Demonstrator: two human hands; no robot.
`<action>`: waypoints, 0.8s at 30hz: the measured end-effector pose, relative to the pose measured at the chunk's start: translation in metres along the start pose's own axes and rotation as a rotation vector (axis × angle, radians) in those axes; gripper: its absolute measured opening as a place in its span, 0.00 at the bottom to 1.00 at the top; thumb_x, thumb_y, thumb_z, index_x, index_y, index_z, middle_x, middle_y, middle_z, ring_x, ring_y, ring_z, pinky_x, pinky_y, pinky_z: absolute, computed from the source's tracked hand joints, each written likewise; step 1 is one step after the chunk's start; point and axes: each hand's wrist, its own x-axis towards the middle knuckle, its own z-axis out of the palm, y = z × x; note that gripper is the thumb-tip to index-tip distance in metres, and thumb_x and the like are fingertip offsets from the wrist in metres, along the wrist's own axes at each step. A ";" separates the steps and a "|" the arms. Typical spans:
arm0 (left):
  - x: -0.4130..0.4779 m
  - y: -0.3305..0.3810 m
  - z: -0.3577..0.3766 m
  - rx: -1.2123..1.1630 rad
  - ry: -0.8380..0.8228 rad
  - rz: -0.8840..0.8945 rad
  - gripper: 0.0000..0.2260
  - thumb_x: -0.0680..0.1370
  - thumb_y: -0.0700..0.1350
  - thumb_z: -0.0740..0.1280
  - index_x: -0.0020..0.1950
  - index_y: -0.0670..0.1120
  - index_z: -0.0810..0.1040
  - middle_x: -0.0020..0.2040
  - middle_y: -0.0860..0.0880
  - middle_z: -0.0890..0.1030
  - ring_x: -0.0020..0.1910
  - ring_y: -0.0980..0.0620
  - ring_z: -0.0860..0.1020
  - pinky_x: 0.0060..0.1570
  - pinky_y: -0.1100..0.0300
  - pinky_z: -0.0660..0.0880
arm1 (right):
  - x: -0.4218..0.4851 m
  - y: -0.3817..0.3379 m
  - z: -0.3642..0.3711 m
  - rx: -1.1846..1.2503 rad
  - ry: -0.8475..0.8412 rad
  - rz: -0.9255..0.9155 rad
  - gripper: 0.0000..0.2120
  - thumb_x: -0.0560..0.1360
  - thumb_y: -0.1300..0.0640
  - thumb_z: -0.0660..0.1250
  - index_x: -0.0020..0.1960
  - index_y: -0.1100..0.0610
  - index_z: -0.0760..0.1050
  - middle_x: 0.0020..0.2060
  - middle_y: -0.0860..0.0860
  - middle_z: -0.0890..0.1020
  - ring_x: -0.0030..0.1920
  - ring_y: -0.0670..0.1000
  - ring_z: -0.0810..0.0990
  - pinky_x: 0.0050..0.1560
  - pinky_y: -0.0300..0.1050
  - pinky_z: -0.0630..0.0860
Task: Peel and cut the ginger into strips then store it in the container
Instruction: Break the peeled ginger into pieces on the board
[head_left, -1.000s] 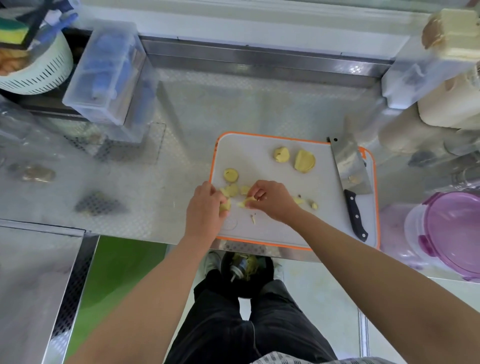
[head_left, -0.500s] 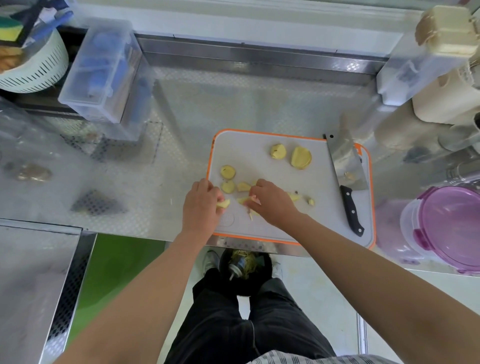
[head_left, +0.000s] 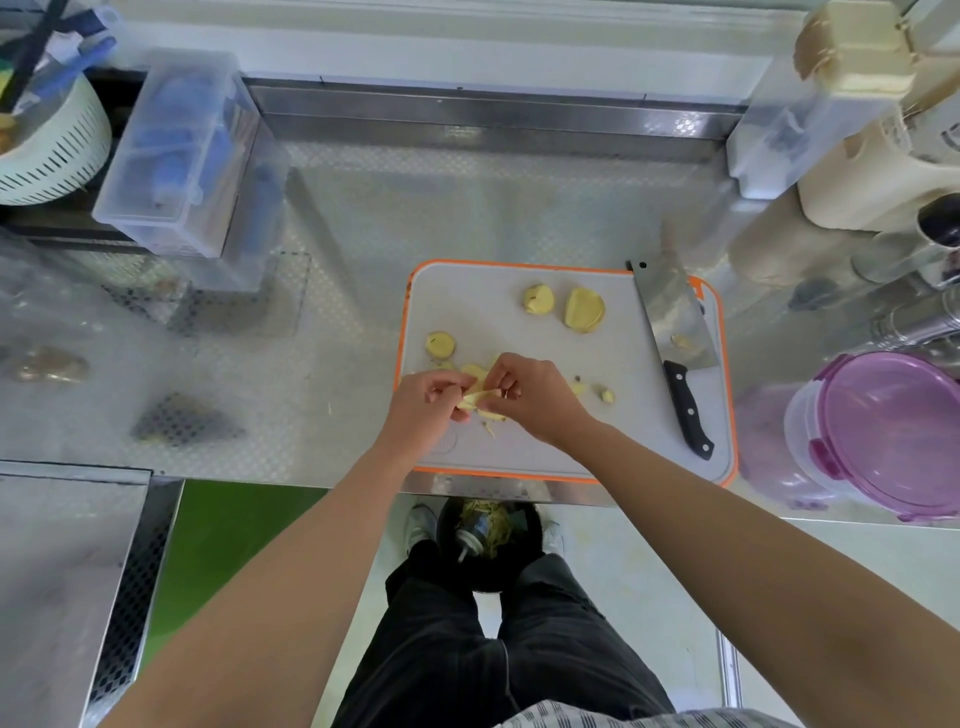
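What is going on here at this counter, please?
A person is working on ginger at a cutting board on a metal counter. The left hand and the right hand both pinch one small ginger piece over the near left part of the board. Several ginger slices lie loose on the board. The knife lies on the board's right side, with no hand on it. The purple-lidded container stands to the right of the board.
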 end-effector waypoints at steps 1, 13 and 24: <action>0.001 0.000 0.001 -0.034 -0.019 -0.017 0.09 0.78 0.37 0.64 0.49 0.46 0.83 0.42 0.47 0.83 0.35 0.50 0.82 0.46 0.55 0.79 | -0.001 0.001 -0.001 0.010 -0.003 0.003 0.08 0.68 0.61 0.74 0.43 0.57 0.76 0.35 0.49 0.78 0.34 0.45 0.74 0.38 0.40 0.71; 0.017 0.014 0.035 0.174 0.142 0.198 0.06 0.75 0.40 0.70 0.51 0.44 0.84 0.39 0.48 0.82 0.37 0.51 0.81 0.44 0.52 0.80 | -0.026 0.045 -0.041 -0.546 0.156 0.248 0.12 0.74 0.53 0.70 0.54 0.55 0.75 0.53 0.53 0.72 0.56 0.55 0.71 0.56 0.46 0.69; 0.025 0.035 0.086 0.641 -0.059 0.362 0.08 0.77 0.40 0.67 0.55 0.44 0.82 0.49 0.43 0.80 0.49 0.46 0.78 0.45 0.64 0.65 | -0.033 0.056 -0.057 -0.286 0.259 0.163 0.14 0.69 0.66 0.66 0.54 0.57 0.76 0.46 0.54 0.76 0.48 0.56 0.75 0.52 0.53 0.73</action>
